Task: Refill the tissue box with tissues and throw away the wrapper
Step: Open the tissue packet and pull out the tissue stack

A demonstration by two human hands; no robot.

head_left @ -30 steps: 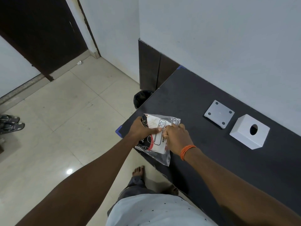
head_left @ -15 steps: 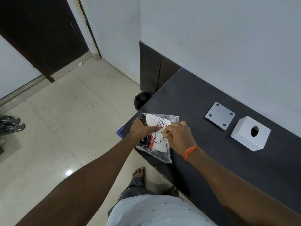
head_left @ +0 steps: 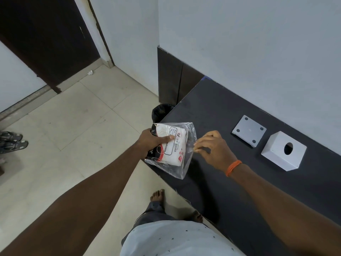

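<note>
A tissue pack (head_left: 174, 151) in a clear plastic wrapper with red and black print hovers over the near left corner of the black table (head_left: 217, 108). My left hand (head_left: 152, 142) grips its left side, thumb on top. My right hand (head_left: 214, 151) is just right of the pack, its fingertips pinched together on the clear wrapper's right edge. The white tissue box cover (head_left: 275, 157), with a round hole in one face, stands on the table to the right. Its flat white base plate (head_left: 248, 131) lies beside it, separate.
A black-lined waste bin (head_left: 160, 112) stands on the floor at the table's left end, beside a dark panel (head_left: 171, 80). My bare feet (head_left: 156, 195) are on the tiled floor by the table's front edge. Sandals (head_left: 11, 143) lie far left.
My right hand has drawn away to the right from the top of the pack and now pinches only the wrapper's edge. The left hand keeps its grip.
</note>
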